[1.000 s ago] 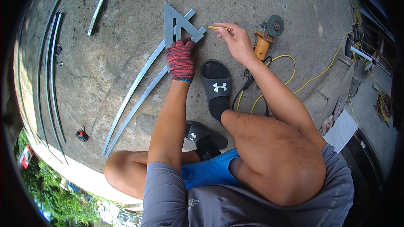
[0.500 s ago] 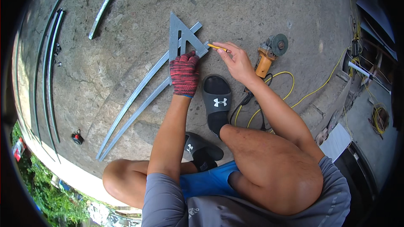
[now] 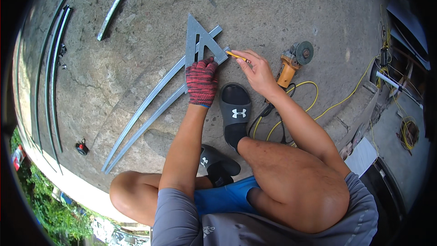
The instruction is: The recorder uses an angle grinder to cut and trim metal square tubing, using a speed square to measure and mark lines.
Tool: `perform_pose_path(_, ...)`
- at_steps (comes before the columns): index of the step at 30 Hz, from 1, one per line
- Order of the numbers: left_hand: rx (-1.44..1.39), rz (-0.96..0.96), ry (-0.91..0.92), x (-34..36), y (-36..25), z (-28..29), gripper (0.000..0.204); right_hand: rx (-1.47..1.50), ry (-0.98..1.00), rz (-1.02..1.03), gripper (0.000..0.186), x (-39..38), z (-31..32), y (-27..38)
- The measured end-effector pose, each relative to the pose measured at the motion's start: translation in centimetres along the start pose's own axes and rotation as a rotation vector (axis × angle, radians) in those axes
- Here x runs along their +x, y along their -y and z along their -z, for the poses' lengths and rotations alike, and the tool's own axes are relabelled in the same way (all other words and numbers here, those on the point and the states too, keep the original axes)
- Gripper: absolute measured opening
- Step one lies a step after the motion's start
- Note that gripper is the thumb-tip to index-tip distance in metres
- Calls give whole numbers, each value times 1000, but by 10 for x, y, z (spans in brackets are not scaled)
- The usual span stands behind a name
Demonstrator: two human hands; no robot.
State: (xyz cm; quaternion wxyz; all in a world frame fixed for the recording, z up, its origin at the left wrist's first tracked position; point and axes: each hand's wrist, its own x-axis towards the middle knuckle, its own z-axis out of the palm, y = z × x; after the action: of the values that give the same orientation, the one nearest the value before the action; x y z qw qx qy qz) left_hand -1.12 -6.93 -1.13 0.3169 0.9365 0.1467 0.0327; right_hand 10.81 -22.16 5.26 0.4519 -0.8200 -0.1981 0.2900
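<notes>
My left hand, in a red and black knit glove, presses and grips the lower part of a grey triangular square, which lies across two galvanized metal strips on the concrete. My right hand pinches a yellow pencil, its tip at the end of the lower strip by the square's right corner. An orange angle grinder with a dark disc lies just right of that hand.
Longer metal lengths and another strip lie at the left, near a tape measure. Yellow cords run toward clutter and a white board at the right. My sandaled foot rests below the square.
The square, strips and both hands appear lower and further right than a second ago. The pencil tip has moved in to touch the strip's end beside the square's corner.
</notes>
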Motion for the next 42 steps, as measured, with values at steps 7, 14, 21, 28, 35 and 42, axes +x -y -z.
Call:
perform_pose_path(7, -6, 10, -1, 1, -1, -1, 18, -89, 40, -31, 25, 1, 1, 10)
perform_pose_path(14, 15, 50, 46, 0, -1, 0, 17, -82, 16, -18, 22, -13, 8, -5)
perform_pose_path(21, -13, 40, 11, 3, -1, -3, 16, -143, 11, 85, 23, 6, 2, 5)
perform_pose_path(28, 23, 45, 0, 3, 0, 1, 16, -253, 28, 99, 20, 3, 10, 3)
perform_pose_path(35, -105, -57, -133, -1, -21, 27, 20, -119, 177, 36, 20, 39, 8, 3)
perform_pose_path(42, -188, -83, -245, 13, -19, 57, 27, 170, 105, -127, 28, 23, 26, 24)
